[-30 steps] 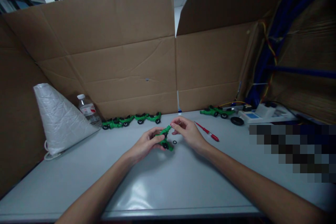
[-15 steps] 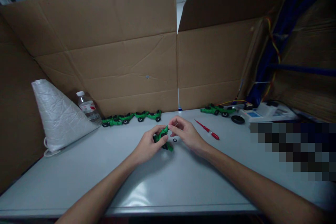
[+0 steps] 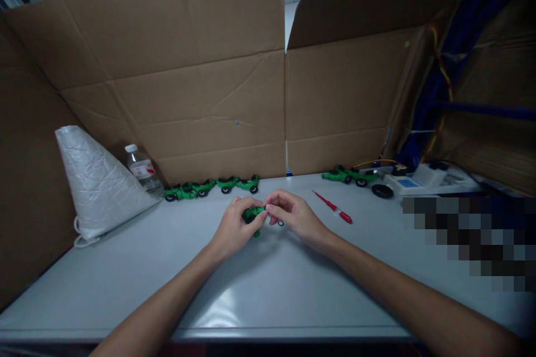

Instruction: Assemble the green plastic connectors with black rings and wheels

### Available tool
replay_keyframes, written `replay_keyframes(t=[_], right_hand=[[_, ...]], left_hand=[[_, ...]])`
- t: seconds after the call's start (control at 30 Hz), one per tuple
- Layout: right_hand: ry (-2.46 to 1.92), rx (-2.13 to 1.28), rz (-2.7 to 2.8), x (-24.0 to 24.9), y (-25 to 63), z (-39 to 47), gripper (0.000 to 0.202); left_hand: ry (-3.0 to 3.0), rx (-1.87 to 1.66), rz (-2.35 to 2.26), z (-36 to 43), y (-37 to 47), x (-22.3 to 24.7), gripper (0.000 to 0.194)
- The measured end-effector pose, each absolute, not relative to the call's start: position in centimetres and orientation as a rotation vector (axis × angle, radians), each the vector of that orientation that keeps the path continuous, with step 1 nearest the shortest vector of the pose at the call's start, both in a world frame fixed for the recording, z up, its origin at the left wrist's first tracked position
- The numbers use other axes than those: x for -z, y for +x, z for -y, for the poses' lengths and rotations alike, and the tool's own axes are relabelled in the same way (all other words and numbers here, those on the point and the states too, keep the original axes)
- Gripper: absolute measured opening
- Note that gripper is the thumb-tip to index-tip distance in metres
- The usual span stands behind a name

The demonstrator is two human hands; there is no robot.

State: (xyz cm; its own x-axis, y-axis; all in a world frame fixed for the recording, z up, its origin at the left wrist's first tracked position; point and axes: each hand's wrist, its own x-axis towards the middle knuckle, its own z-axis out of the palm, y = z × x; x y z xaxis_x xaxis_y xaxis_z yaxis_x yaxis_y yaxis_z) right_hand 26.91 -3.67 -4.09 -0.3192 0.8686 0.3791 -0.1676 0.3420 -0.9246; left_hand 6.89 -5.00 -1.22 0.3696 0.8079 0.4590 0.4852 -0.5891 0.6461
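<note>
A green toy car (image 3: pixel 253 213) is gripped between the thumb and fingers of my left hand (image 3: pixel 233 227), just above the middle of the table. Much of its body is hidden by those fingers. My right hand (image 3: pixel 295 216) is closed in a pinch at the car's right end, its thumb and fingertips touching it; whether a small part sits in that pinch I cannot make out. Below the right fingers, a small black ring (image 3: pixel 281 223) lies on the table, partly covered. To the right rests a red screwdriver (image 3: pixel 335 210) with its thin tip pointing away from me.
More green toy cars (image 3: pixel 204 188) line the back left, with others (image 3: pixel 350 175) at the back right. Beside these are a black ring-shaped object (image 3: pixel 382 191) and a white power strip (image 3: pixel 435 181). A water bottle (image 3: pixel 144 170) and silvery bag (image 3: pixel 98 184) stand left, before cardboard walls (image 3: pixel 209 89).
The toy car has been turned in my left hand, its right end now lower and more level. My right fingers have come closer to the left hand and partly cover the small ring.
</note>
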Motion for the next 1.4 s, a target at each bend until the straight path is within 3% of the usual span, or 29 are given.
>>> replay_keyframes(t=[0.27, 0.4, 0.6, 0.97, 1.4], right_hand=[[-0.727, -0.886, 1.79, 4.1, 27.6, 4.0, 0.021], [-0.648, -0.604, 1.968, 4.0, 28.1, 4.0, 0.026], [-0.622, -0.465, 2.065, 4.1, 28.5, 3.7, 0.028], [-0.628, -0.402, 2.126, 3.7, 28.7, 3.8, 0.026], [-0.636, -0.426, 2.065, 3.8, 28.2, 4.2, 0.019]], left_hand=[[2.102, -1.087, -1.101, 4.7, 6.6, 1.3, 0.02], [2.045, -1.079, -1.074, 4.3, 6.4, 1.4, 0.025], [1.961, -1.076, -1.005, 4.1, 6.4, 1.2, 0.026], [1.831, -0.889, -0.929, 3.6, 5.5, 1.6, 0.042], [1.529, -0.871, -0.819, 3.2, 5.4, 2.1, 0.04]])
